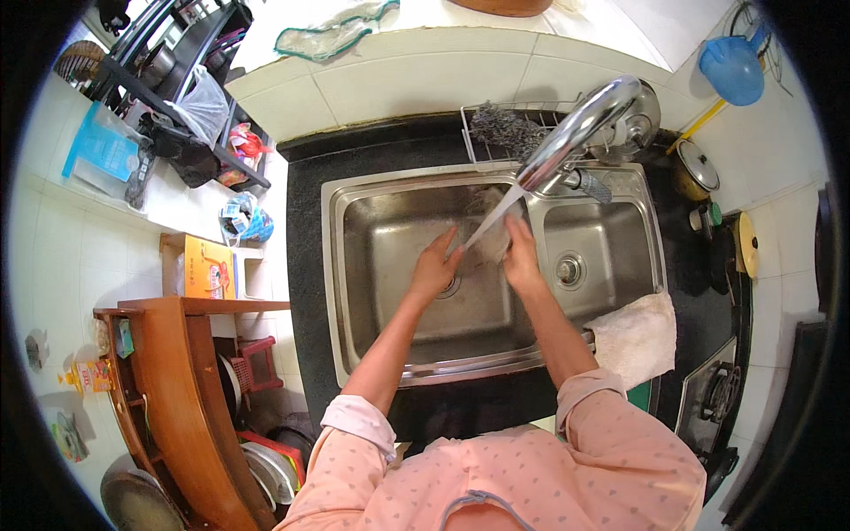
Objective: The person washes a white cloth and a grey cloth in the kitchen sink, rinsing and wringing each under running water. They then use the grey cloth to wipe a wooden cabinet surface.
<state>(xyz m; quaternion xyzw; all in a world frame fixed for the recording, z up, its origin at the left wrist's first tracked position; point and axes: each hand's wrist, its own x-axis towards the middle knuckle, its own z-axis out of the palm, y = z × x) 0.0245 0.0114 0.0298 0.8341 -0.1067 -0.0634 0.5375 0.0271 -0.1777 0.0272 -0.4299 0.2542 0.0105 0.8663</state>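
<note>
Both of my hands are over the large left basin of a stainless steel double sink (pixel 378 279). My left hand (pixel 435 264) is open beside the running water (pixel 495 214), its fingertips at the edge of the stream. My right hand (pixel 520 255) appears to hold a pale, see-through item (pixel 491 240) at its right side. Water and blur hide that item's exact shape. A chrome gooseneck faucet (pixel 578 129) arches above and pours between my hands. A drain (pixel 450 287) partly shows below my left hand.
Behind the faucet stands a wire rack (pixel 468 143) with a dark scouring mesh (pixel 505 129). A white cloth (pixel 634 338) drapes over the front right rim. At right are a lidded pot (pixel 696 169) and a gas stove (pixel 707 391); a wooden cabinet (pixel 179 372) stands left.
</note>
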